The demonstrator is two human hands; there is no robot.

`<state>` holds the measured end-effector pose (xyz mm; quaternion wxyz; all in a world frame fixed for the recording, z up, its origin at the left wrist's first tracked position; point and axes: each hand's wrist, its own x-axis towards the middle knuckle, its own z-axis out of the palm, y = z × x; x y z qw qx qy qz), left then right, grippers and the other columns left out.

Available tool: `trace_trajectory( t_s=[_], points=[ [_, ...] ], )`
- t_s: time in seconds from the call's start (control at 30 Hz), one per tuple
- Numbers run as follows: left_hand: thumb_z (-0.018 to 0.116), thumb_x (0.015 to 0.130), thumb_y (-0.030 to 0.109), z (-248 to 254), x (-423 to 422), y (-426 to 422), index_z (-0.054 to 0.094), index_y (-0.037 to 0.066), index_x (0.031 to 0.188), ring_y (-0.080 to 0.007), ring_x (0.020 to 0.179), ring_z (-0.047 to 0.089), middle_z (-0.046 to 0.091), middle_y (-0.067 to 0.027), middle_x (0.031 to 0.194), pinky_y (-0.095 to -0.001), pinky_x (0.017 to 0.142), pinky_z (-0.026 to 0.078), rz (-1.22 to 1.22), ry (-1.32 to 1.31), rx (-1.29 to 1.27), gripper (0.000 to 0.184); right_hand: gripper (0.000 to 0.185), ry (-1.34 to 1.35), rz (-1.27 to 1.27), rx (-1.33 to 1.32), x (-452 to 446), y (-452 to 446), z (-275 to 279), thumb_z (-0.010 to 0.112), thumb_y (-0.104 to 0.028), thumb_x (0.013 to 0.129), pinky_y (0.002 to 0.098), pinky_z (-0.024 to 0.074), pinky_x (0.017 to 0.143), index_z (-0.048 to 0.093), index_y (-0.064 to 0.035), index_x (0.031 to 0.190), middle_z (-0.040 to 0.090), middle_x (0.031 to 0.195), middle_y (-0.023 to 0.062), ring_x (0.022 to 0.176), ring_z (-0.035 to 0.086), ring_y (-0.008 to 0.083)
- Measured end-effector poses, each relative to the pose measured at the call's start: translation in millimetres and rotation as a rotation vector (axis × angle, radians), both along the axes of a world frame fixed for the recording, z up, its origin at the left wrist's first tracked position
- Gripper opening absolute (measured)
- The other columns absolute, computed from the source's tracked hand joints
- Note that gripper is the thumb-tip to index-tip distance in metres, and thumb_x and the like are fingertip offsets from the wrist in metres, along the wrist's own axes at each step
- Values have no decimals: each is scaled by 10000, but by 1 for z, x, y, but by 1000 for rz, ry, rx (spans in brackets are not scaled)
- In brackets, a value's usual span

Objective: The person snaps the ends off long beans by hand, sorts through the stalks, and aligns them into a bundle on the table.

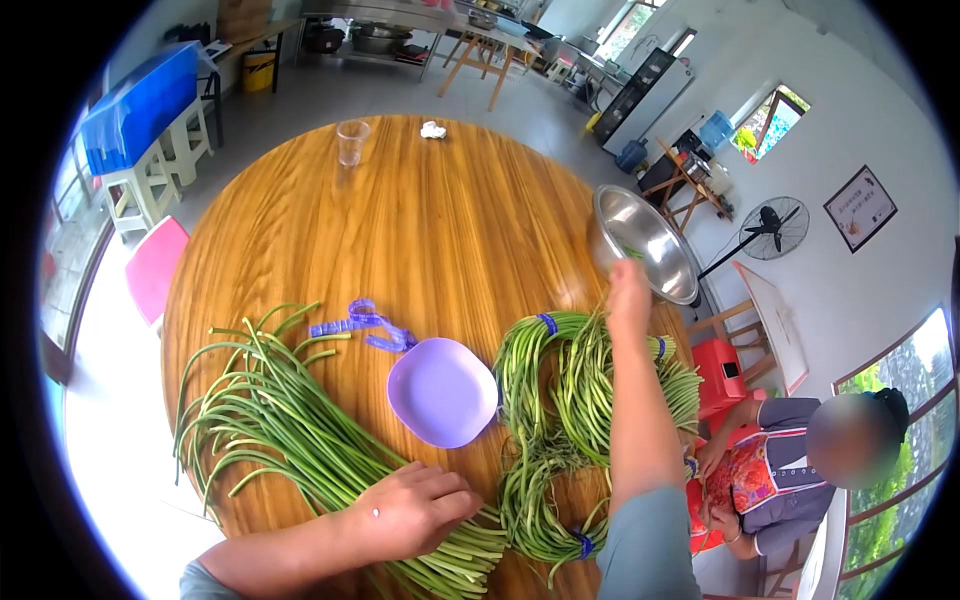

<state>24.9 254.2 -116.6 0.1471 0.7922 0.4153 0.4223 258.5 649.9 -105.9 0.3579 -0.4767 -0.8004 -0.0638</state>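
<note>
Grey floor (400,98) lies beyond my round wooden counter (440,230); left hand (415,510) curled over stems (275,405), right hand (628,295) by the bowl (652,228), grips unclear.

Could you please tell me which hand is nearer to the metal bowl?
Right: the right hand is at the metal bowl; the left hand is over the green stems, farther away.
</note>
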Motion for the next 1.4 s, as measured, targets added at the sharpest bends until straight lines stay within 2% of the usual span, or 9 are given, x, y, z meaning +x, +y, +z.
trace_trajectory(
  t_s=[0.07,0.17,0.27,0.5,0.73,0.83,0.97,1.17,1.4],
  points=[
    [765,797,79,-2,2,-5,672,55,904,-253,719,631,644,-71,827,-371,646,504,-26,0,-29,144,164,127,49,332,-7,-6,31,524,-37,940,449,490,870,617,-13,1073,646,1018,213,952,614,390],
    [763,798,81,-1,0,-2,666,54,908,-259,725,633,646,-74,835,-379,650,507,21,-2,-10,149,251,-355,-439,-232,6,15,56,539,-67,910,469,510,918,639,-30,1138,663,1142,220,1086,632,378],
    [760,803,85,0,0,-1,661,57,898,-262,718,629,637,-75,821,-381,641,502,13,-25,-8,139,295,-523,-492,-386,-7,4,63,537,-99,900,472,508,969,642,-51,1172,665,1195,216,1157,612,386],
    [687,801,96,-4,0,-6,625,72,944,-290,746,621,583,-83,819,-399,681,508,7,25,-43,158,335,-637,-357,-288,6,-68,60,524,-127,870,503,487,985,671,-79,1167,693,1136,221,1110,631,409],
    [656,907,66,2,-3,-1,617,32,968,-363,829,649,643,-154,859,-439,729,520,47,-342,13,80,432,-316,4,1,23,-162,78,519,-52,941,421,494,966,549,-41,1373,608,1322,173,1146,629,342],
    [642,936,87,4,-9,1,627,28,1024,-367,885,672,680,-168,933,-426,766,535,124,-460,-22,107,394,-9,149,-452,-5,-284,115,527,-43,975,320,492,927,557,-33,1368,622,1287,119,1121,628,209],
    [644,964,115,1,-11,6,646,25,1071,-257,790,667,672,-130,901,-360,721,532,193,-614,3,140,250,-23,421,-317,-19,-412,90,557,-54,975,298,511,831,634,-12,1208,633,1216,129,1046,628,231],
    [645,958,113,38,-12,-7,645,13,1082,-272,844,670,677,-148,910,-374,759,530,233,-832,103,159,223,-49,270,-655,-49,-558,33,694,-102,911,369,515,802,637,1,1101,608,1101,178,965,618,322],
    [666,883,83,56,-48,-66,619,23,974,-346,834,635,631,-145,890,-424,735,507,4,-421,283,119,186,85,-59,-452,-28,-563,0,655,-55,923,371,519,798,623,1,1098,575,1110,174,949,597,314]
  ],
)
